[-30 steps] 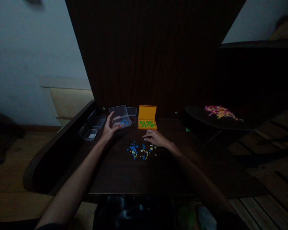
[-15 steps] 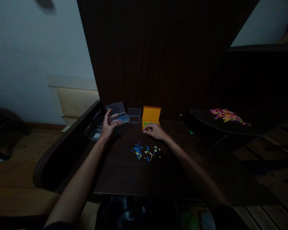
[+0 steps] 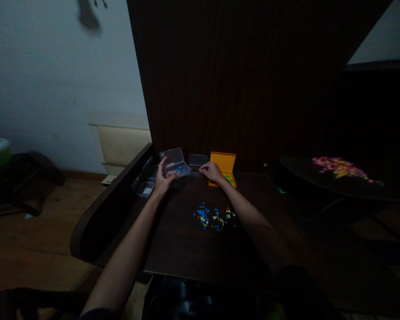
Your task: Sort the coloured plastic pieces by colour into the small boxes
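My left hand (image 3: pixel 163 178) grips a clear hinged plastic box (image 3: pixel 186 172) with its lid up, tilted above the dark table. Several small blue pieces (image 3: pixel 180 170) lie inside it. My right hand (image 3: pixel 211 171) is closed, its fingertips pinched near the front of a second clear box (image 3: pixel 198 159); anything between them is too small to make out. Behind that hand stands an open yellow-orange box (image 3: pixel 227 162) holding green pieces (image 3: pixel 228 178), partly covered by the hand and wrist. Loose blue pieces (image 3: pixel 202 213) and pale yellow pieces (image 3: pixel 220 220) are scattered nearer to me.
More clear boxes (image 3: pixel 146 189) sit at the left against the raised side board (image 3: pixel 106 209). A tall dark panel (image 3: pixel 240 80) rises behind the table. On a dark surface at the right lies a pile of pink and yellow bits (image 3: pixel 342 168).
My right hand has moved left from the front of the yellow-orange box to the second clear box. The left hand still holds its box. The whole view has shifted a little.
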`<state>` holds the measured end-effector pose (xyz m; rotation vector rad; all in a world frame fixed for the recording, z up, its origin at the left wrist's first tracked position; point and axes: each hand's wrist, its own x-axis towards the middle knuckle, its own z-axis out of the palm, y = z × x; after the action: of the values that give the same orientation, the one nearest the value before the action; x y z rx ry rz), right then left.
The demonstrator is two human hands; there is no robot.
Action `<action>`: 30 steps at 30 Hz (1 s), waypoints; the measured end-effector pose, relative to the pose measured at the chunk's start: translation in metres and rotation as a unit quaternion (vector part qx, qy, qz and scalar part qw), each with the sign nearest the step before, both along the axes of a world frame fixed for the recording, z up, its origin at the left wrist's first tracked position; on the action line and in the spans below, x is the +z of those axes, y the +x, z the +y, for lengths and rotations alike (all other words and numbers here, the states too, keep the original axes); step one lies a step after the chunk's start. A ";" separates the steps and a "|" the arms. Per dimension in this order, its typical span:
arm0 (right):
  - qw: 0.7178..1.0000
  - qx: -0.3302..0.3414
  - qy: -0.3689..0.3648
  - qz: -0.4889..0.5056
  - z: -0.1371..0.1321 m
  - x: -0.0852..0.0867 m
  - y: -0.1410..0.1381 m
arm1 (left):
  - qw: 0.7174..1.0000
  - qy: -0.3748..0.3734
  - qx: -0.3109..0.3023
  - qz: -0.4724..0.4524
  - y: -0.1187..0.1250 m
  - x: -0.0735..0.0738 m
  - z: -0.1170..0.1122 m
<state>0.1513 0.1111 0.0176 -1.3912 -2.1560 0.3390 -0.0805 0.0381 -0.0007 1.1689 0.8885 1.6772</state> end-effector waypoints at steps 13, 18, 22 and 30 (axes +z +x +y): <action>1.000 0.010 0.014 0.006 -0.001 0.006 0.004 | 1.000 -0.010 -0.012 0.014 0.006 0.004 -0.005; 0.993 0.113 0.021 0.033 -0.032 0.017 0.027 | 0.999 -0.004 -0.032 0.028 0.014 0.006 -0.010; 0.973 0.225 -0.041 0.007 -0.071 0.011 0.042 | 0.997 -0.004 -0.067 0.045 0.029 0.008 -0.019; 0.962 0.261 -0.034 -0.074 -0.115 -0.009 0.043 | 0.990 -0.010 -0.130 0.052 0.055 -0.001 -0.031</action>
<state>0.1948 -0.0039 0.0085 -0.8798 -2.6422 0.5198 -0.0253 0.0075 -0.0016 1.3089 0.7769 1.4058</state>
